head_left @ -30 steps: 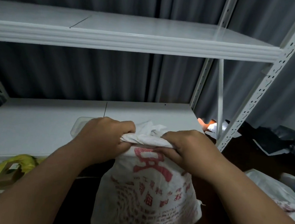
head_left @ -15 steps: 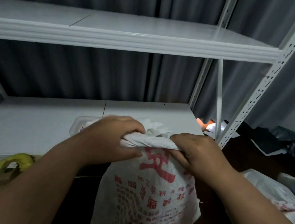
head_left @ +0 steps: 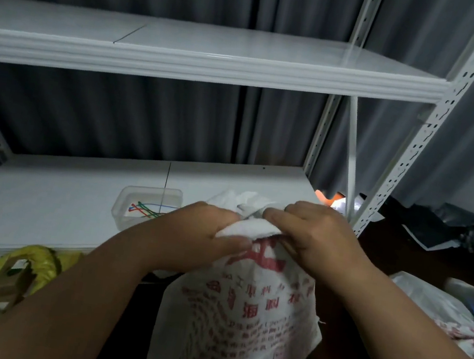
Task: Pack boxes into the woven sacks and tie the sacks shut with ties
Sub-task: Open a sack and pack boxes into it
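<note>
A white woven sack (head_left: 243, 317) with red print stands in front of me, below the shelf edge. Its mouth is bunched into a twisted neck. My left hand (head_left: 200, 235) grips the neck from the left, thumb along its underside. My right hand (head_left: 313, 232) grips it from the right, fingers curled over the top. Loose sack fabric sticks up behind both hands. A clear plastic tub (head_left: 146, 206) on the lower shelf holds several coloured ties (head_left: 146, 209) in red, green and blue. What is inside the sack is hidden.
The white metal rack has a lower shelf (head_left: 59, 200) and an upper shelf (head_left: 203, 62), with an upright post (head_left: 409, 155) on the right. A yellow bag (head_left: 6, 274) lies at lower left. Another white sack (head_left: 439, 314) and dark plastic (head_left: 448, 227) lie on the floor at right.
My view has shifted so the tub of ties now shows beyond my left hand. Both hands have kept hold of the sack's neck and gathered it tighter.
</note>
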